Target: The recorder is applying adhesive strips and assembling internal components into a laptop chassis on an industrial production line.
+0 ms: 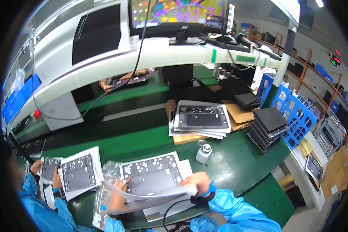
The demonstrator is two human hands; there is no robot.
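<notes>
My left hand (118, 196) is closed at the near left side of a white sheet (158, 192), with its fingertips showing over the edge. Closed on the same sheet's right corner is my right hand (197, 181). Between my hands the sheet bows and its near edge is raised off the bench. Just beyond it lies a dark grey panel (152, 181) dotted with small white pieces, with white paper around its edge. Clear crinkled plastic (112, 170) sits by its left corner. A white bottle with a metal top (203, 152) stands beyond my right hand.
A co-worker in blue sleeves handles similar dark panels (79, 173) at the left. Farther back is a stack of panels and white sheets (201, 118). Black cases (268, 127) are piled at the right beside blue racks (294, 120). A white shelf (154, 52) with a monitor (178, 15) spans overhead.
</notes>
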